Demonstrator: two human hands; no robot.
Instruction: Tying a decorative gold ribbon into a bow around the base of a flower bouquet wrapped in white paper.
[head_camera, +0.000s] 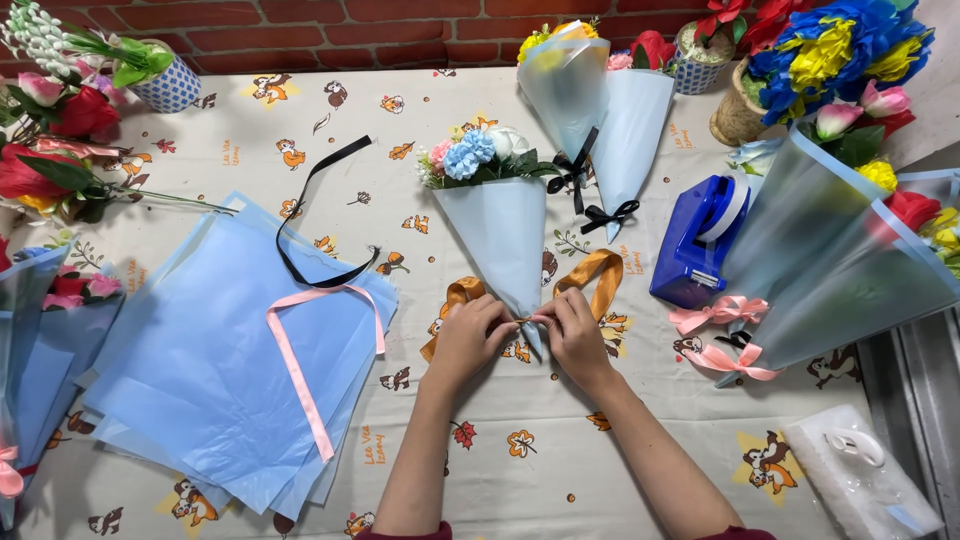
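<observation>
A small bouquet (498, 215) wrapped in a pale blue paper cone lies on the table, with blue, pink and white flowers (470, 152) at its far end. An orange-gold ribbon (600, 275) loops around the cone's narrow tip. My left hand (470, 335) pinches the ribbon's left part at the tip. My right hand (572, 332) pinches the right part, and the two hands nearly touch at the knot.
A stack of pale blue paper sheets (200, 380) lies at the left with a pink ribbon (300, 370) and a black ribbon (315, 215) on it. Finished bouquets (600, 110) lie behind and at the right (840, 250). A blue tape dispenser (700, 240) stands right of my hands.
</observation>
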